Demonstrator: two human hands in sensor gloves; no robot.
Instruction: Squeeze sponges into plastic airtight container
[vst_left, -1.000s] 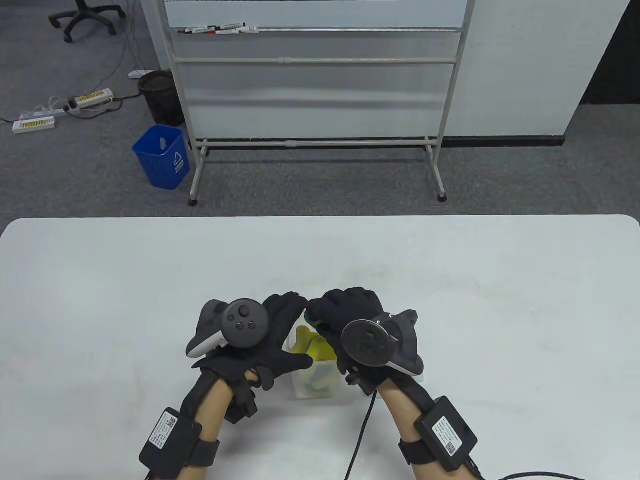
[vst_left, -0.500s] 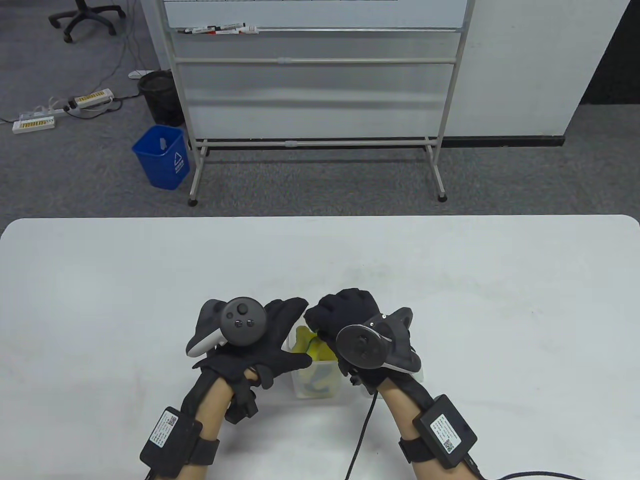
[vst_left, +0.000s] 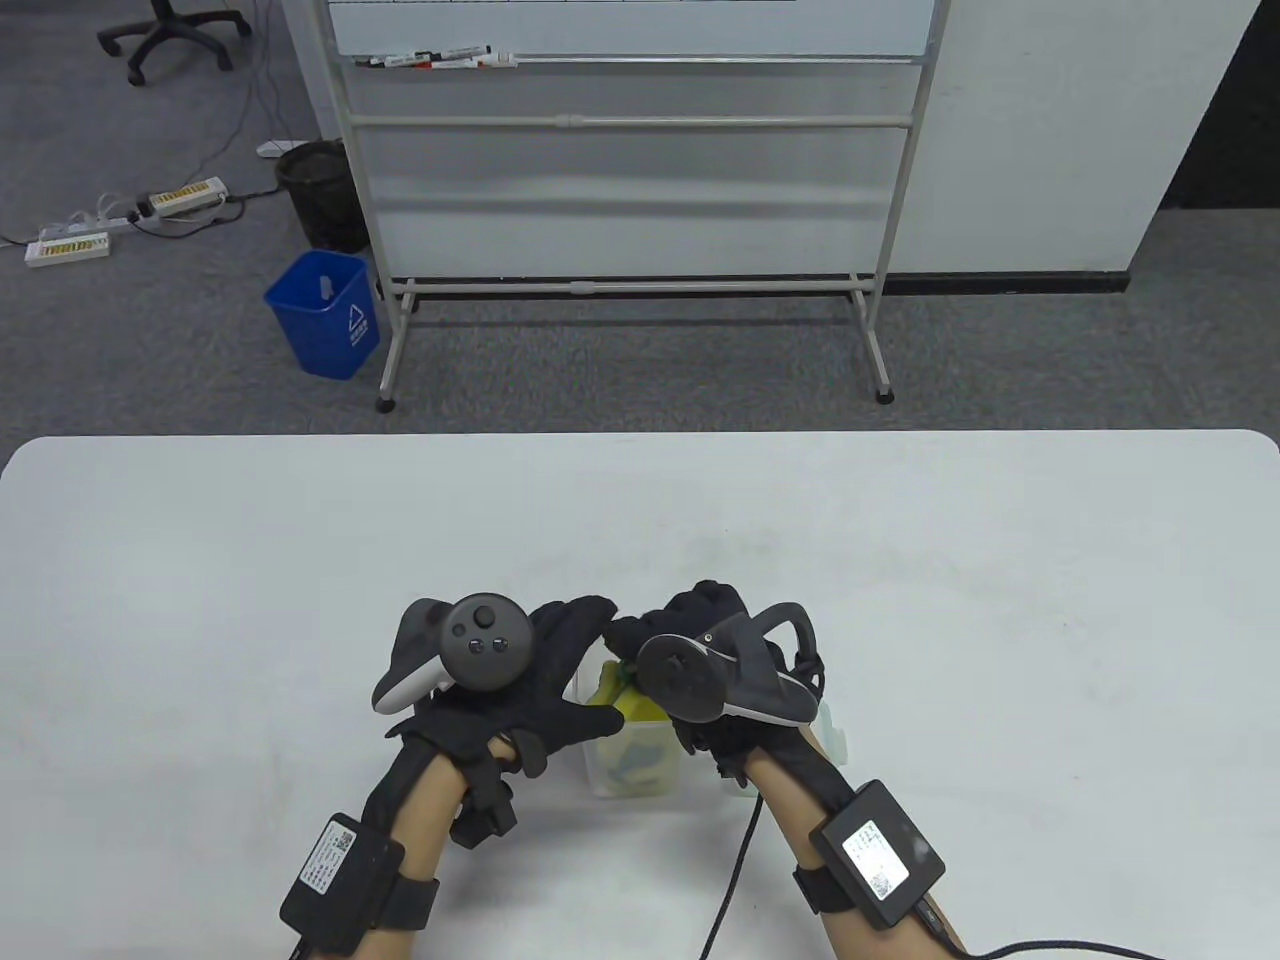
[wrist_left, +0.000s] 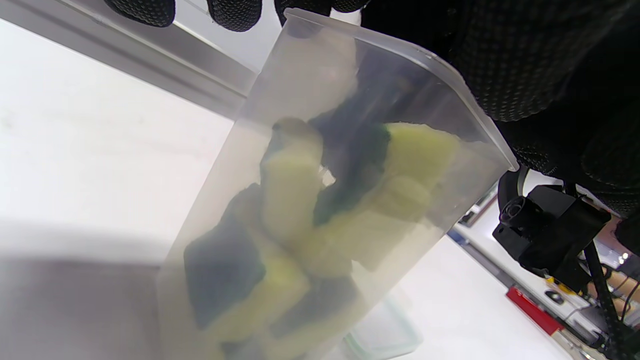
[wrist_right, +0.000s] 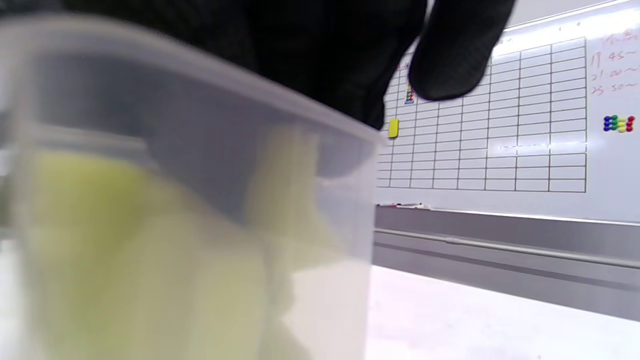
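A translucent rectangular plastic container stands upright on the white table, mouth upward, packed with yellow-and-green sponges. It is clasped by the left hand; the right hand is curled over its mouth, grip unclear.

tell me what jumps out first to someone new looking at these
Two black-gloved hands meet at the near middle of the white table: the left hand and right hand crowd a translucent plastic container. It is stuffed with crumpled yellow-and-green sponges.
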